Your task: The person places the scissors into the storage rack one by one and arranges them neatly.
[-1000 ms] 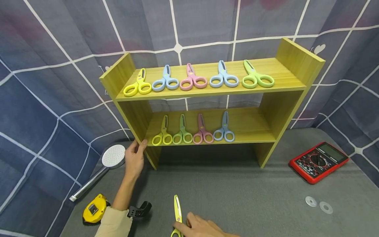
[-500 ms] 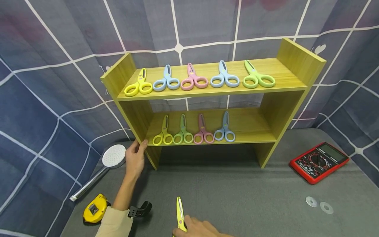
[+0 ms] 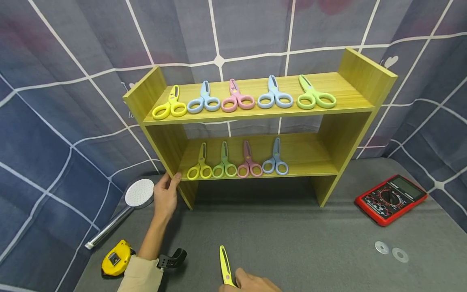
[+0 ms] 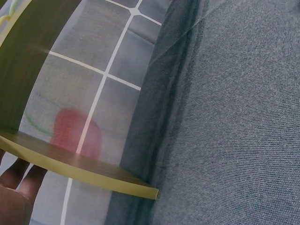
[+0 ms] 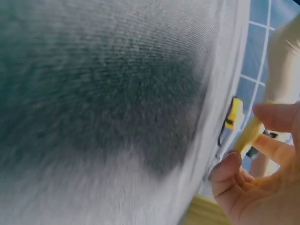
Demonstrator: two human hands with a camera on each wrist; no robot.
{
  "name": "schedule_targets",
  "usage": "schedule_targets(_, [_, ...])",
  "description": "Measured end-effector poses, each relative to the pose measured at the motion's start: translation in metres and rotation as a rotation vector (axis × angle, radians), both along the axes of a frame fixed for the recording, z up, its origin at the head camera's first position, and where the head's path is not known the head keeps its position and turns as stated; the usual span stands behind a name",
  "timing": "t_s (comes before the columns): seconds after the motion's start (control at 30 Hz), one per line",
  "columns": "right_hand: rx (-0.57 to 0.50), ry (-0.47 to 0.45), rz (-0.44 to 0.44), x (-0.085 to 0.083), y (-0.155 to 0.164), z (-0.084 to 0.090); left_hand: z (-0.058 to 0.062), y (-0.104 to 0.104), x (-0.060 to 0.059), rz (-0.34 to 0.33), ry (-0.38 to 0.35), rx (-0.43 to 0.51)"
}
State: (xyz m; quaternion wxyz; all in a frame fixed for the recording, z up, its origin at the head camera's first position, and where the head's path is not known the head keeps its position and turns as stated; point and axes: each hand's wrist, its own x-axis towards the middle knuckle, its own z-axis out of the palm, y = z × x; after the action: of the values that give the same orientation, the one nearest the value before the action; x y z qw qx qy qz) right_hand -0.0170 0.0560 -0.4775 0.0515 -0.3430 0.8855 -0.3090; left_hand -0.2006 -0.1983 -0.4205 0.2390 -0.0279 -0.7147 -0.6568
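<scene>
Grey felt surface (image 3: 292, 243), wooden two-tier shelf (image 3: 350, 103) of plastic scissors.
Right hand (image 3: 251, 282) fingers pinch yellow-green plastic scissors (image 3: 225, 269) at near edge; left hand (image 3: 165, 196) grips shelf's left panel.

A makeshift recording set, not a real room: a checked bedsheet backdrop (image 3: 73, 101) (hung at twelve o'clock) behind a grey cloth-covered table (image 3: 292, 243) with unrelated props.
</scene>
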Motion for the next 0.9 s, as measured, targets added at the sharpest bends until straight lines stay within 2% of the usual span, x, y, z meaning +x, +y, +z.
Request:
schedule_targets(0.07, [0.014, 0.113, 0.05, -0.003, 0.009, 0.01, 0.0, 0.0, -0.001, 0.002, 0.0, 0.001])
schedule_targets(0.13, [-0.041, 0.109, 0.043, -0.008, 0.018, 0.021, 0.0, 0.0, -0.001, 0.004, 0.003, -0.001])
schedule_targets(0.23, [-0.169, 0.224, 0.012, -0.018, 0.033, 0.033, 0.0, 0.0, -0.001, 0.009, 0.01, -0.008])
schedule_targets(0.3, [-0.261, 0.362, -0.019, -0.026, 0.045, 0.041, 0.0, 0.001, -0.001, 0.006, 0.014, -0.006])
schedule_targets(0.4, [-0.319, 0.485, -0.111, -0.037, 0.064, 0.059, -0.001, 0.001, -0.001, 0.002, 0.017, 0.001])
schedule_targets(0.6, [-0.267, 0.545, -0.335, -0.062, 0.105, 0.099, -0.001, 0.001, -0.001, 0.004, 0.007, -0.011])
schedule_targets(0.67, [-0.237, 0.533, -0.41, -0.07, 0.118, 0.109, -0.001, 0.001, 0.0, 0.008, 0.008, -0.004])
schedule_targets(0.8, [-0.21, 0.514, -0.532, -0.087, 0.136, 0.121, -0.001, 0.001, 0.0, 0.016, 0.008, 0.007])
schedule_targets(0.9, [-0.183, 0.523, -0.579, -0.098, 0.145, 0.125, 0.0, 0.001, 0.0, 0.017, -0.001, -0.005])
